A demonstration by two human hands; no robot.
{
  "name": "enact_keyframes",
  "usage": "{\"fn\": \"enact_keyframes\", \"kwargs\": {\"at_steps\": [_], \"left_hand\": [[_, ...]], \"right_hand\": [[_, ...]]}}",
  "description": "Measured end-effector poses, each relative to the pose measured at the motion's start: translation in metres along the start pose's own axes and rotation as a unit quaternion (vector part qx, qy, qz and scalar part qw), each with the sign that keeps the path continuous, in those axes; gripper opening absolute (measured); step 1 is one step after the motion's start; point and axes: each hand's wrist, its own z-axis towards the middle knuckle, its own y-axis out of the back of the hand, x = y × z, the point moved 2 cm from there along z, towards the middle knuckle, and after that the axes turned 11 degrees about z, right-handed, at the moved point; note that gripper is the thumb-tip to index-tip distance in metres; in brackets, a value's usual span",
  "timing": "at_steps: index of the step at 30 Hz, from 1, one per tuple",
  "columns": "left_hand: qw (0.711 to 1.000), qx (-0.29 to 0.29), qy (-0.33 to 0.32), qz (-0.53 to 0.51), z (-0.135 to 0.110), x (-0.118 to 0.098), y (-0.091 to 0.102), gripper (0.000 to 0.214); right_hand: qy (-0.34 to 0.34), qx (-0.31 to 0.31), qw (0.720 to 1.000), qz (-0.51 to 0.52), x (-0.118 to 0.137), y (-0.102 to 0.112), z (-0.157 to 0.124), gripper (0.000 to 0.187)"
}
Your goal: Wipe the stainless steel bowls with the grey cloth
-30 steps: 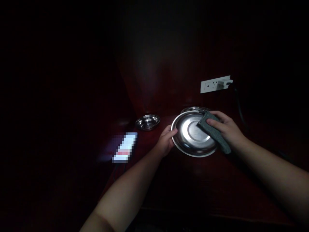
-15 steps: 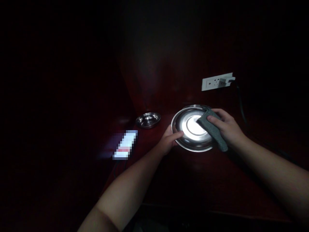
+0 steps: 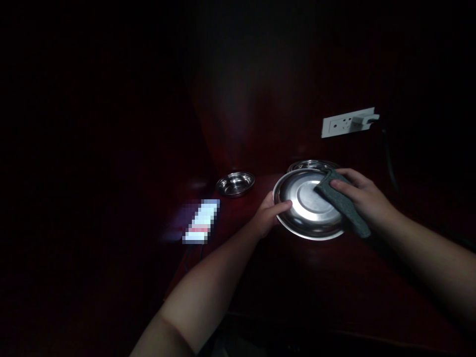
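A shiny stainless steel bowl [image 3: 305, 223] is tilted toward me above the dark red tabletop. My left hand [image 3: 268, 215] grips its left rim, thumb over the inner side and fingers underneath. In my right hand [image 3: 362, 191] is a folded grey-green cloth [image 3: 344, 203], pinched between thumb and fingers and touching the bowl's right rim. The cloth's lower end hangs down past the rim. Behind the held bowl, a second metal dish [image 3: 312, 165] is partly hidden. Further left, a small steel bowl [image 3: 235, 184] rests upright on the table.
A phone [image 3: 202, 221] with a lit, pixelated screen stands to the left, cables below it. On the back wall is a white socket plate [image 3: 345, 124] with a plug [image 3: 366, 119] and a cord running down. The surroundings are very dark.
The whole view has shifted, so things appear further right. The held bowl has tipped slightly lower and more of the dish behind it shows. Both hands keep their hold.
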Motion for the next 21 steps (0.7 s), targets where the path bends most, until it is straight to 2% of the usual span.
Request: {"fn": "enact_keyframes", "kwargs": {"at_steps": [8, 21], "left_hand": [[1.0, 0.001, -0.014, -0.009, 0.005, 0.0035, 0.001, 0.061], [0.999, -0.007, -0.032, -0.003, 0.0057, 0.0027, 0.0014, 0.053]], "right_hand": [[-0.007, 0.024, 1.0, 0.003, -0.0022, -0.0001, 0.0003, 0.042], [-0.014, 0.025, 1.0, 0.0, 0.0042, -0.0043, -0.0029, 0.044]]}}
